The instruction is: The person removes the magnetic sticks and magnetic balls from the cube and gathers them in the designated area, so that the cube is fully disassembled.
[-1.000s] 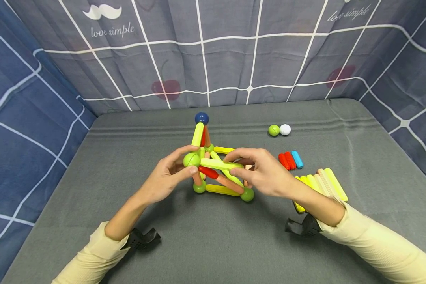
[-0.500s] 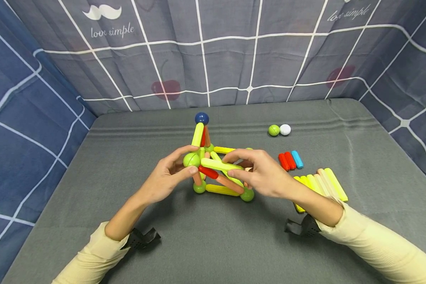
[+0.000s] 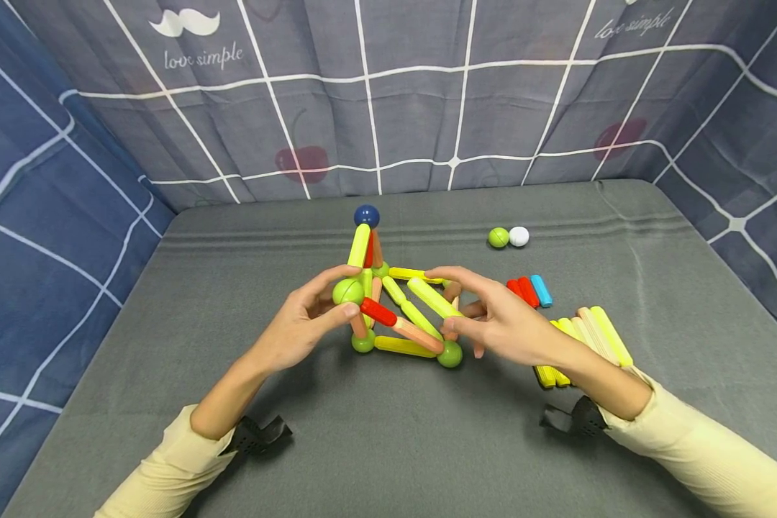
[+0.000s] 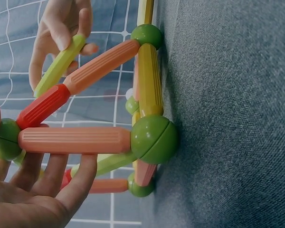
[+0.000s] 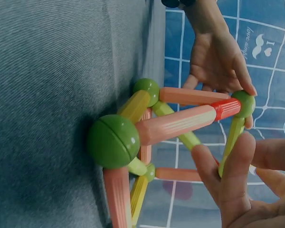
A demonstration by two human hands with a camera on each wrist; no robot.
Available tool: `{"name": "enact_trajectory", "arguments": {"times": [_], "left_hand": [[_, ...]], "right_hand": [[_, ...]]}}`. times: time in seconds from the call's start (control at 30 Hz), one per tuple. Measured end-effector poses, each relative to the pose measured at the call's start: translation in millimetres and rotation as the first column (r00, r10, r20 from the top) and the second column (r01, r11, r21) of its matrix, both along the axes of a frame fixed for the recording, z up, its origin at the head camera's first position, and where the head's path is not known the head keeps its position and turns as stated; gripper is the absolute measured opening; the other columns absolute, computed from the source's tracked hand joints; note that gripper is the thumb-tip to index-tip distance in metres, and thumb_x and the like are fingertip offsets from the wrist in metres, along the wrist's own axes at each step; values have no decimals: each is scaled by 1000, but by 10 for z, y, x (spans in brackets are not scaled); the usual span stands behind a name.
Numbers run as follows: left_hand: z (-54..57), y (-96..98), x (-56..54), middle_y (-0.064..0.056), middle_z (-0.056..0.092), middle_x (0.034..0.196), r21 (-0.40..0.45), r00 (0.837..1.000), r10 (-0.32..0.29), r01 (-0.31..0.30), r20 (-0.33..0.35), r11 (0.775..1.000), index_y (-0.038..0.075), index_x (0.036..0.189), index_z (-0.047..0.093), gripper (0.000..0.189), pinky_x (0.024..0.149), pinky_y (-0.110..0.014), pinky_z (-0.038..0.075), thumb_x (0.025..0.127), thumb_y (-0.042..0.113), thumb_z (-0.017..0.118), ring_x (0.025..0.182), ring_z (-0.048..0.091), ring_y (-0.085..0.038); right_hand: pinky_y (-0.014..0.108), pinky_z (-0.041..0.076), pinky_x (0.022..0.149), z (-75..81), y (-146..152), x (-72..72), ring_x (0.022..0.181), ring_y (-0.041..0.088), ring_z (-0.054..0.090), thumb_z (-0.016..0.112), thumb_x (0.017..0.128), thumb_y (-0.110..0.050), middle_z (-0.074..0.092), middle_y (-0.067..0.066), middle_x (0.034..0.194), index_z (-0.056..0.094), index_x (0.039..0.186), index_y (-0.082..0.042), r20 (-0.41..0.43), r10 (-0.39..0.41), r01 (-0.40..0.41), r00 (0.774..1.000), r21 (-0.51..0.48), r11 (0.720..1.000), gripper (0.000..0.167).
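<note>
A frame of magnetic building sticks and balls stands on the grey cloth. My left hand (image 3: 307, 316) grips the green ball (image 3: 348, 291) at its raised near-left corner, thumb in front and fingers behind. A red stick (image 3: 378, 311) and an orange stick (image 3: 418, 335) slope in line from that ball to a green ball (image 3: 450, 354) on the cloth. My right hand (image 3: 501, 316) pinches a lime-green stick (image 3: 432, 297) over the frame's right side, its far end apart from the held ball. In the left wrist view, this lime-green stick (image 4: 59, 66) tilts between thumb and fingers.
A blue ball (image 3: 367, 216) tops the frame's back corner. Beyond the right hand lie a green ball (image 3: 498, 237) and a white ball (image 3: 519, 237), short red sticks (image 3: 523, 291), a blue stick (image 3: 541, 290) and a row of yellow sticks (image 3: 602, 334). Checked curtains (image 3: 414, 115) hang behind.
The lime-green stick in my right hand has come away from the ball held by my left, moving right and swinging its far end back. The left hand stays on the ball.
</note>
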State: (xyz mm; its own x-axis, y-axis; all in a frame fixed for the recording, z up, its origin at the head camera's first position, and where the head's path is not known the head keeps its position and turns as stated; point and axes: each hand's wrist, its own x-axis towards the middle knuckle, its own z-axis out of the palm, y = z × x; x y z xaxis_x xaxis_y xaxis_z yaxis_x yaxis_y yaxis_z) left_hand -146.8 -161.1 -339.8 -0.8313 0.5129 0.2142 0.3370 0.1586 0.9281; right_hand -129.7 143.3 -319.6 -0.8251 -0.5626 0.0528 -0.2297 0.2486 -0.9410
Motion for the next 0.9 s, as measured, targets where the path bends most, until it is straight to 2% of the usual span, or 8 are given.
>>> {"name": "enact_trajectory", "arguments": {"times": [0.1,0.2,0.3,0.57,0.73,0.9], "left_hand": [[-1,-4,3,-13,65,108,-5,1000,8,-8,3,1000,8,143,47,48,84,-34,52,98,12,62,96,64,-28],[4,-3,7,-13,63,113,-5,1000,11,-11,10,1000,9,143,47,48,84,-34,52,98,12,62,97,64,-28],[5,1,8,-13,61,115,-4,1000,12,-12,13,1000,8,143,47,48,84,-34,52,98,12,62,97,64,-28],[6,6,7,-13,62,114,-3,1000,13,-13,19,1000,9,143,47,48,83,-34,52,98,11,62,97,64,-28],[2,8,6,-15,62,113,3,1000,6,-6,26,1000,8,144,46,48,83,-34,52,98,10,61,98,63,-28],[1,9,10,-15,62,115,5,999,13,-13,32,1000,8,144,47,48,82,-34,52,98,9,62,97,63,-28]], "right_hand": [[40,52,49,-20,32,14,57,34,62,66,93,-1,49,14,109,41,147,-34,14,15,-15,1000,35,999,68],[40,51,48,-33,54,32,49,32,58,66,94,-4,49,15,109,40,148,-38,31,23,-25,999,59,998,69],[40,51,48,-41,71,46,51,34,59,65,94,-3,49,15,108,41,146,-37,45,20,-24,999,70,997,67],[42,50,45,-76,137,55,73,37,68,57,91,6,47,16,105,38,148,-33,68,9,-14,998,74,997,72],[40,51,46,-98,177,58,68,39,66,62,89,3,48,18,107,40,147,-27,88,-17,8,996,96,995,69],[40,52,49,-141,226,51,65,38,62,69,90,-6,53,15,104,42,146,-22,58,-25,17,998,132,991,64]]}}
